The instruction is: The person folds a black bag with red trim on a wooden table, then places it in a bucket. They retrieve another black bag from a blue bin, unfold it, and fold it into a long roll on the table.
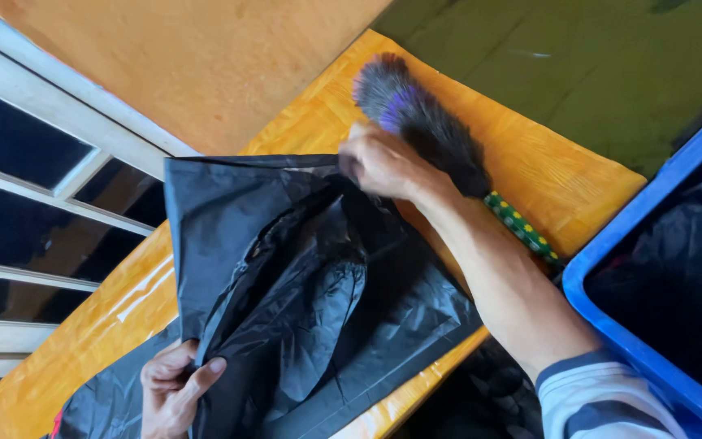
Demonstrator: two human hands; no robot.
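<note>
Black plastic bag lies spread on orange table; left hand pinches its near edge, right hand grips its far edge. Feather duster just behind right hand, blue bin at right

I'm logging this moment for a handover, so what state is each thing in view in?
Black plastic bag: crumpled, spread on the table, held at two edges.
Left hand: grip shut on the bag's near edge.
Right hand: grip shut on the bag's far edge.
Feather duster: lying flat, untouched.
Wooden table: partly covered by the bag.
Blue bin: open, dark contents.
</note>
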